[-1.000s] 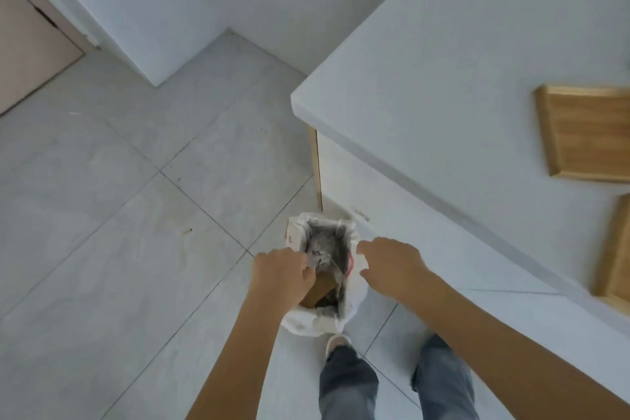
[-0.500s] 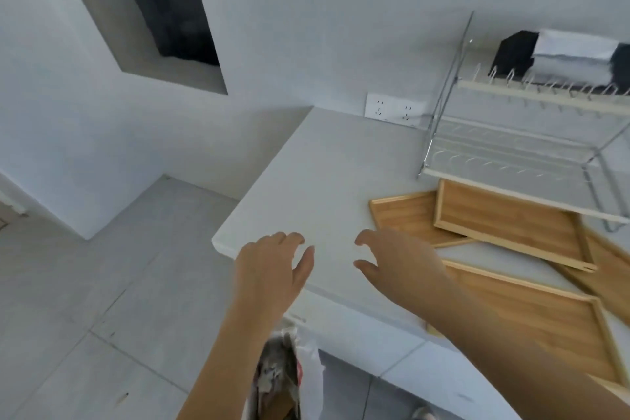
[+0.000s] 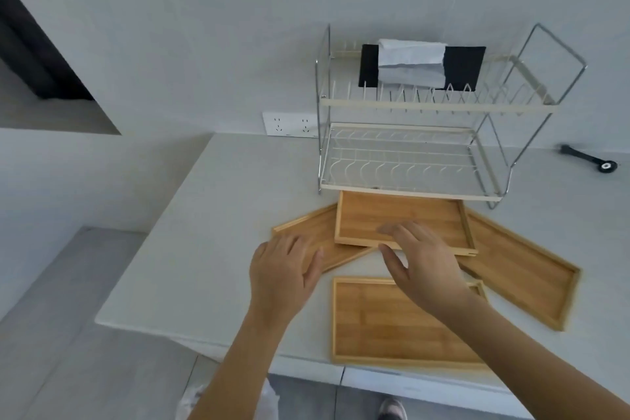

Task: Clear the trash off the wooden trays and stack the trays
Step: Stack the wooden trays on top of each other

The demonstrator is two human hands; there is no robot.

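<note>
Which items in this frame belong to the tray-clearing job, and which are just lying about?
Job:
top tray
left tray
right tray
near tray
left hand
right hand

Lying about:
dish rack
tissue pack
black tool
wall socket

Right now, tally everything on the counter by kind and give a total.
Wooden trays: 4 (left, middle, right, near)
Dish rack: 1
Black tool: 1
Total: 6
</note>
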